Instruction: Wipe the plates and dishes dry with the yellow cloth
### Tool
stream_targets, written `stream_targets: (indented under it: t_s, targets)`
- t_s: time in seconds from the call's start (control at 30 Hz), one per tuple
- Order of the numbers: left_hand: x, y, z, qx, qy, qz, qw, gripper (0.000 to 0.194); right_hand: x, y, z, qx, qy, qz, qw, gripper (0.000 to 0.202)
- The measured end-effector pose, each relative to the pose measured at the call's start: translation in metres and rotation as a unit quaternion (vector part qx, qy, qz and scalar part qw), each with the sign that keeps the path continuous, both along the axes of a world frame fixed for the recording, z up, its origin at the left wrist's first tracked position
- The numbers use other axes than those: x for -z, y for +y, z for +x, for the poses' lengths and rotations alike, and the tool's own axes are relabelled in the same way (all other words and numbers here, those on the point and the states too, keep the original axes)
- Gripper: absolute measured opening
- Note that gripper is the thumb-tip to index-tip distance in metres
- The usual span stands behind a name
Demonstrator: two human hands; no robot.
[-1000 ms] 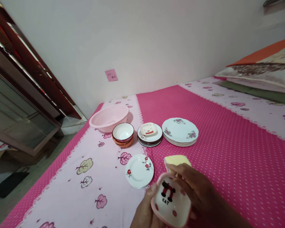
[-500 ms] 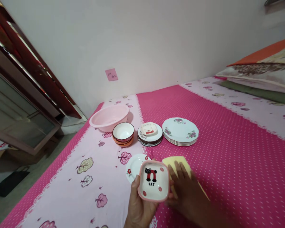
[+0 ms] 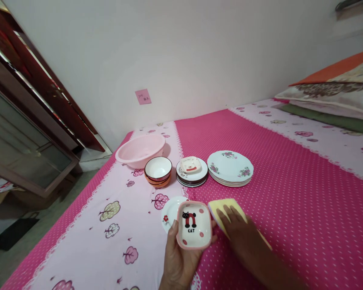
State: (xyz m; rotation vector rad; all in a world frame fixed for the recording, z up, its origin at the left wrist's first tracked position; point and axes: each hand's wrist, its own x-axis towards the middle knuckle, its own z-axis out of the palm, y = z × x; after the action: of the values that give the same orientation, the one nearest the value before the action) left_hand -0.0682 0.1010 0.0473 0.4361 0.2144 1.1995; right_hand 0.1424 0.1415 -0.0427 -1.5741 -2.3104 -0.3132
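My left hand grips a small square dish with a pink rim, pink dots and a black cat picture marked CAT. The thumb is on its near left edge, and fingertips show past its right side. The dish is tilted toward me, partly covering a white plate with red flowers. Just right of the dish, my right hand has its fingers over a folded yellow cloth; its thumb is hidden. A gap separates cloth and dish.
Behind stand a pink basin, stacked bowls, dark-rimmed plates topped by a small white dish, and larger floral plates. All rest on a pink patterned bedspread. Pillows lie at the right.
My right hand has drawn slightly away from the dish to the right, with the cloth's left edge now exposed. The dish has shifted a little left and up in my left hand.
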Motion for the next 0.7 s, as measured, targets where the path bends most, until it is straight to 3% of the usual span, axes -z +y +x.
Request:
stream_targets:
  t_s: [0.13,0.23,0.37,0.53,0.7]
  targets:
    - [0.002,0.0,-0.001,0.002,-0.01,0.005,1.0,0.054,-0.015,-0.003,0.009,0.004,-0.026,-0.028,0.999,0.053]
    - [0.001,0.001,-0.001,0.002,-0.015,0.01,1.0,0.053,-0.024,-0.014,-0.006,0.026,-0.084,-0.037,0.995,0.041]
    - [-0.004,0.002,0.001,0.015,-0.036,0.027,0.999,0.055,-0.024,-0.023,-0.034,0.069,-0.107,-0.03,0.991,0.041]
    - [-0.006,0.003,0.003,0.024,-0.036,0.014,0.999,0.058,-0.011,-0.012,-0.039,0.051,-0.026,-0.006,0.998,0.048]
    - [-0.003,0.004,0.003,0.006,-0.024,-0.011,1.0,0.062,-0.022,0.01,-0.003,0.007,0.106,0.001,0.994,0.054]
